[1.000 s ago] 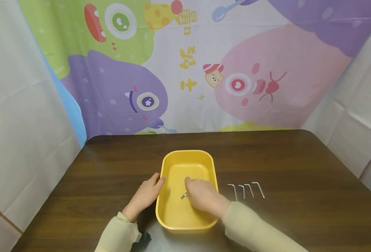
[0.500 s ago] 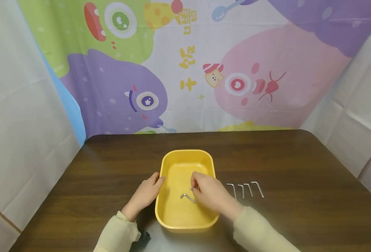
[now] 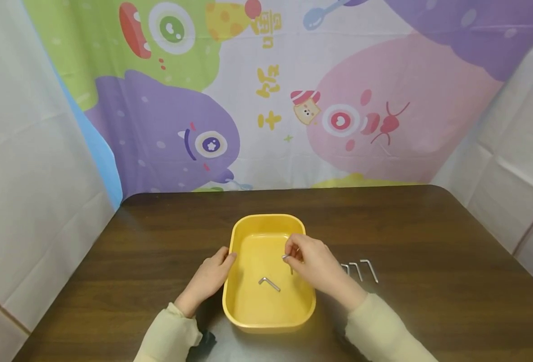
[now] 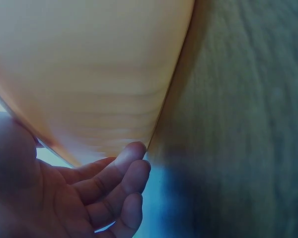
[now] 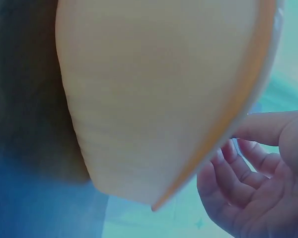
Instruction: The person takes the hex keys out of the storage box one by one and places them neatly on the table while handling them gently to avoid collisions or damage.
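Note:
A yellow tray (image 3: 266, 322) stands on the table in the head view. My left hand (image 3: 211, 279) grips its left side, thumb over the rim and fingers on the outer wall; those fingers (image 4: 134, 173) show against the wall in the left wrist view. Above the tray's right side, my right hand (image 3: 316, 264) pinches a silver Allen key (image 3: 285, 257) between thumb and fingertips, its long arm pointing down. Another Allen key (image 3: 271, 284) lies on the tray floor. In the right wrist view the tray wall (image 5: 154, 99) hides the held key; the right fingers (image 5: 228, 183) curl beyond the rim.
Right of the tray, several Allen keys lie in a row on the dark wooden table (image 3: 429, 241), the rightmost key (image 3: 370, 270) being larger; the right hand covers the row's left end. A cartoon-printed cloth (image 3: 271, 151) hangs behind the table, with pale cloth on both sides.
My right hand has risen from the tray floor and moved right and away with one Allen key, uncovering the other key lying there. The left hand has stayed on the tray.

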Demonstrator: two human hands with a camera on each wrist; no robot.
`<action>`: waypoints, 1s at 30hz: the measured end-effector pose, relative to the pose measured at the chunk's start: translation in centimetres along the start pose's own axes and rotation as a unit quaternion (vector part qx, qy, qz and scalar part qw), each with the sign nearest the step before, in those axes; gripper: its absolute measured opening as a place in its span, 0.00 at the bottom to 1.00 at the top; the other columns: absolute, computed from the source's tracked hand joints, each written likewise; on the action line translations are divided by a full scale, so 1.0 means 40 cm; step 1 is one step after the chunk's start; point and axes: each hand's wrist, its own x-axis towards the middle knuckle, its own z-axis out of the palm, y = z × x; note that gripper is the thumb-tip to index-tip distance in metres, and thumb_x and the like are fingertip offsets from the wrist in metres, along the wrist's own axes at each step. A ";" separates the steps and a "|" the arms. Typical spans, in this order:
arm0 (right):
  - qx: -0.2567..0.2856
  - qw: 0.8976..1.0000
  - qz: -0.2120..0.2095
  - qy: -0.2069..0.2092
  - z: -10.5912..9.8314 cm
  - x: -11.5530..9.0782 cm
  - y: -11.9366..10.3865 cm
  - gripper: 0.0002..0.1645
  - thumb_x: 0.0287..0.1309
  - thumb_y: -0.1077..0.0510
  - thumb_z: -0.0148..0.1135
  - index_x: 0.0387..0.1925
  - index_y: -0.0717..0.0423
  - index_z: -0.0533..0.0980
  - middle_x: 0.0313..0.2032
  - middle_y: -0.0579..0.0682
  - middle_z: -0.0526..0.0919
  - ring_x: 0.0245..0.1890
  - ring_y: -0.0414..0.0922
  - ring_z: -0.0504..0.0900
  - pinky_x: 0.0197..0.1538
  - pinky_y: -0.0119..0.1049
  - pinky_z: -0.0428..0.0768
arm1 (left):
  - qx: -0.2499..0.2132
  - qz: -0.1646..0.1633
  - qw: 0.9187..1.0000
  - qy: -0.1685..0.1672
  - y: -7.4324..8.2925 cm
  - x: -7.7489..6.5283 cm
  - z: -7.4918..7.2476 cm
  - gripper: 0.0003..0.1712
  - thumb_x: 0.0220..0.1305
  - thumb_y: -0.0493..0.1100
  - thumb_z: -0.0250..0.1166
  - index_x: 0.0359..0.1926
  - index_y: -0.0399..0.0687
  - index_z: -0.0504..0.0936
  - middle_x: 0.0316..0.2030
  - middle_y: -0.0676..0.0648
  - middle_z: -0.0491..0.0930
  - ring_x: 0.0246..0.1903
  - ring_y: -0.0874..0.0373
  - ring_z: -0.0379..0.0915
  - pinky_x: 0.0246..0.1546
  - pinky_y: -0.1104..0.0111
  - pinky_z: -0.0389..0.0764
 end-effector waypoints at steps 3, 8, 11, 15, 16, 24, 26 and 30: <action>0.004 1.000 0.005 0.009 -0.017 0.004 0.009 0.09 0.48 0.63 0.64 0.25 0.50 0.71 0.24 0.39 0.74 0.24 0.34 0.72 0.27 0.26 0.72 | 0.000 -0.002 1.000 -0.001 0.000 0.001 -0.002 0.18 0.68 0.51 0.44 0.44 0.44 0.71 0.23 0.49 0.74 0.21 0.59 0.70 0.26 0.68 0.70; -0.005 1.000 0.004 0.013 -0.045 0.005 0.028 0.08 0.48 0.64 0.64 0.27 0.51 0.72 0.26 0.41 0.76 0.26 0.35 0.74 0.31 0.27 0.74 | -0.006 -0.003 1.000 -0.004 -0.003 -0.001 0.000 0.18 0.69 0.52 0.44 0.45 0.43 0.71 0.23 0.49 0.74 0.21 0.59 0.70 0.26 0.68 0.71; -0.021 1.000 0.007 0.011 -0.064 0.005 0.041 0.08 0.49 0.64 0.63 0.28 0.51 0.72 0.27 0.42 0.76 0.26 0.36 0.74 0.32 0.29 0.74 | -0.005 -0.002 1.000 -0.006 -0.005 -0.002 0.002 0.18 0.69 0.51 0.44 0.46 0.43 0.71 0.23 0.49 0.75 0.21 0.59 0.70 0.26 0.68 0.71; -0.023 1.000 0.017 0.007 -0.091 0.005 0.053 0.07 0.49 0.64 0.62 0.27 0.52 0.72 0.26 0.43 0.76 0.25 0.36 0.74 0.30 0.30 0.74 | -0.004 -0.001 1.000 -0.007 -0.004 -0.002 0.002 0.18 0.69 0.51 0.44 0.45 0.43 0.71 0.23 0.49 0.74 0.21 0.59 0.70 0.26 0.68 0.70; -0.022 1.000 0.019 0.007 -0.098 0.006 0.056 0.06 0.49 0.64 0.62 0.27 0.52 0.73 0.26 0.43 0.77 0.25 0.36 0.74 0.29 0.30 0.74 | -0.004 -0.001 1.000 -0.006 -0.003 -0.002 0.001 0.18 0.69 0.51 0.44 0.45 0.43 0.71 0.23 0.49 0.74 0.21 0.59 0.70 0.25 0.68 0.70; -0.027 0.999 0.034 0.028 -0.147 0.007 0.079 0.06 0.49 0.63 0.62 0.28 0.52 0.73 0.24 0.43 0.78 0.25 0.38 0.75 0.32 0.32 0.74 | -0.003 0.002 1.000 -0.005 0.002 -0.002 -0.003 0.18 0.69 0.51 0.44 0.45 0.43 0.71 0.24 0.49 0.74 0.22 0.59 0.70 0.26 0.68 0.71; -0.033 0.998 0.044 0.022 -0.160 0.006 0.089 0.06 0.49 0.63 0.63 0.28 0.53 0.72 0.24 0.44 0.78 0.25 0.38 0.75 0.31 0.33 0.73 | -0.003 0.001 1.000 -0.005 0.002 -0.002 -0.003 0.18 0.69 0.51 0.44 0.45 0.43 0.71 0.23 0.49 0.74 0.21 0.59 0.70 0.26 0.68 0.71; -0.052 0.997 0.058 0.009 -0.187 0.005 0.115 0.07 0.48 0.63 0.63 0.26 0.54 0.72 0.23 0.45 0.77 0.24 0.39 0.75 0.31 0.34 0.72 | -0.004 -0.001 1.000 -0.003 0.000 -0.001 -0.002 0.18 0.69 0.51 0.44 0.45 0.43 0.71 0.23 0.49 0.74 0.21 0.59 0.70 0.25 0.68 0.70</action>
